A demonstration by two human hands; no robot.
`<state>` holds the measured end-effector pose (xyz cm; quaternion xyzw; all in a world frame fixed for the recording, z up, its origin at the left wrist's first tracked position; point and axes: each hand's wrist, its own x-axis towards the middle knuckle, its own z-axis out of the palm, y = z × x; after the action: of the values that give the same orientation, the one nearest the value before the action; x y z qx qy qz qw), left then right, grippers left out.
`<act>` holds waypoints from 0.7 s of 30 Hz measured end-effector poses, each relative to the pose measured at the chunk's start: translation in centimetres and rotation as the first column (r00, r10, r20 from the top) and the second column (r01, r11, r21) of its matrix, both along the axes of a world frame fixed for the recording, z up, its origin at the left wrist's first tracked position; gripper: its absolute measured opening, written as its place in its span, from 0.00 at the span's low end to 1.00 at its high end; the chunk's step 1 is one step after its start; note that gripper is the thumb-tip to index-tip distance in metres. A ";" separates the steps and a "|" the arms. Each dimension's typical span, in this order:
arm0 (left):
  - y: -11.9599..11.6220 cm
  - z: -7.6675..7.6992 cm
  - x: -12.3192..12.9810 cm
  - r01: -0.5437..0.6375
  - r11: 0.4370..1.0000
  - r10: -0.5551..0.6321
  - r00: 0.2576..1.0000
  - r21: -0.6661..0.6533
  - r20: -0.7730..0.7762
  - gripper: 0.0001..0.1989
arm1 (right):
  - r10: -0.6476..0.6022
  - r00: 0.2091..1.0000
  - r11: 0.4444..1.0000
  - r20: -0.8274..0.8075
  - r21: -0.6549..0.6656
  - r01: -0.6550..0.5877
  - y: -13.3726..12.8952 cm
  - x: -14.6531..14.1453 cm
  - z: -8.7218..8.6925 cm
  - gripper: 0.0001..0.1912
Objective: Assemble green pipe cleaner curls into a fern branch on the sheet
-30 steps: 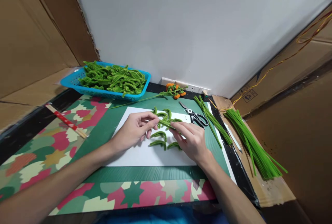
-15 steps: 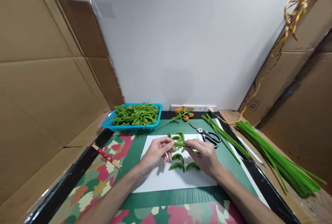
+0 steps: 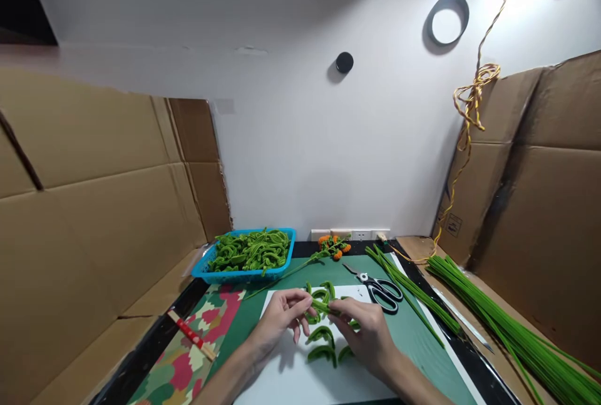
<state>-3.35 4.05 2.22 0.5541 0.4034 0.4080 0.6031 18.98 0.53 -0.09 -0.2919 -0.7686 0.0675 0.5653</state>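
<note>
Between my two hands, above a white sheet [image 3: 282, 370], is a short green pipe cleaner piece [image 3: 320, 306]. My left hand [image 3: 284, 317] pinches its left end with thumb and forefinger, the other fingers loosely curled. At its right end, my right hand [image 3: 364, 330] grips it with the fingertips. Several bent green pipe cleaner pieces [image 3: 322, 352] lie on the sheet below and behind my hands; some are partly hidden by my right hand.
A blue basket [image 3: 235, 276] heaped with curled green pieces stands back left. Orange flowers on a green stem [image 3: 334, 245], scissors [image 3: 382, 292] and long green pipe cleaners [image 3: 507, 323] lie behind and right. Red-wrapped chopsticks [image 3: 191, 334] lie left. Cardboard walls [image 3: 117, 205] flank the table.
The camera has tilted up, so the table and hands sit lower in view and more wall shows. Both hands still hold the green piece, in nearly the same pose.
</note>
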 end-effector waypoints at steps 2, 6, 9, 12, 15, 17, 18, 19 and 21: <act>0.0 0.0 -0.1 0.008 1.000 -0.008 1.000 -0.007 -0.015 0.29 | 0.013 1.000 1.000 -0.005 0.015 -0.013 0.0 -0.2 -0.2 0.07; 0.2 -0.5 -0.6 0.043 0.999 -0.043 0.999 -0.014 -0.034 0.31 | 0.073 0.997 0.997 -0.020 0.021 -0.073 0.7 -0.5 -1.5 0.08; 0.5 -1.3 -1.1 0.064 0.998 -0.063 0.998 0.013 -0.025 0.29 | 0.101 0.994 0.991 -0.033 0.092 -0.097 1.7 -0.8 -2.9 0.09; 0.8 -1.7 -1.5 0.095 0.995 -0.094 0.995 0.022 -0.026 0.27 | 0.044 0.997 0.982 0.063 0.183 -0.055 2.4 -0.9 -3.4 0.09; 0.9 -1.3 -1.2 0.101 0.993 -0.098 0.994 0.068 -0.049 0.27 | -0.040 0.991 0.974 0.126 0.225 0.011 2.0 -0.5 -2.4 0.11; 0.8 -0.5 -0.8 0.108 0.989 -0.100 0.992 0.101 -0.082 0.29 | -0.083 0.981 0.978 0.174 0.201 0.047 1.3 0.0 -1.2 0.11; 0.7 -0.1 -0.6 0.118 0.985 -0.104 0.987 0.125 -0.119 0.30 | -0.094 0.977 0.980 0.193 0.193 0.056 1.0 0.4 -0.7 0.11; 0.6 0.4 -0.4 0.121 0.980 -0.096 0.982 0.155 -0.163 0.30 | -0.106 0.972 0.980 0.210 0.187 0.067 0.7 0.8 -0.2 0.12; 0.4 1.1 -0.1 0.124 0.979 -0.098 0.982 0.161 -0.162 0.29 | -0.131 0.960 0.975 0.249 0.205 0.080 0.5 1.5 0.3 0.13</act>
<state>-3.48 4.44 3.35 0.6552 0.3805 0.3627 0.5426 20.45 1.02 0.21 -0.2825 -0.8224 -0.0767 0.4878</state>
